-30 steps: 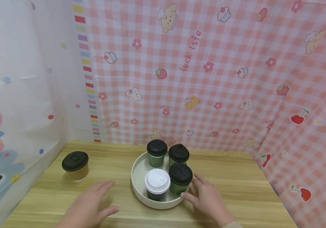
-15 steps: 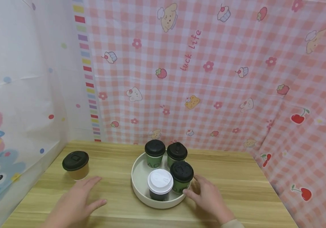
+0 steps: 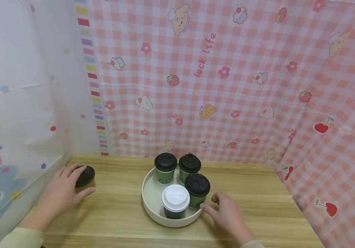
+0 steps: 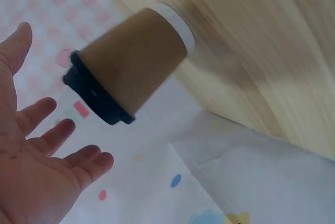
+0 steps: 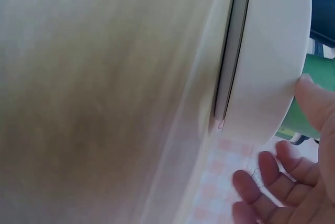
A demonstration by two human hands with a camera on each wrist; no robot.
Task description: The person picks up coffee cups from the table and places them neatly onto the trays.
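Observation:
On the left of the table stands a brown paper cup (image 4: 136, 59) with a black lid (image 3: 85, 175). My left hand (image 3: 62, 188) is beside it, fingers spread; in the left wrist view they appear apart from the cup. A round cream tray (image 3: 148, 206) in the middle holds a dark cup with a white lid (image 3: 175, 198) and three green cups with black lids: back left (image 3: 165, 168), back right (image 3: 190, 167) and front right (image 3: 197, 189). My right hand (image 3: 228, 214) is at the tray's right side, thumb at its rim, the other fingers loosely bent.
The wooden table (image 3: 118, 213) runs back to a pink checked cloth (image 3: 190, 86). A white patterned cloth (image 3: 25, 103) bounds the left side. More checked cloth with cherries (image 3: 345, 165) hangs along the right.
My left hand has moved left to the brown cup. The cups on the tray have shifted a little, the white-lidded one to the right. My right hand has stayed by the tray.

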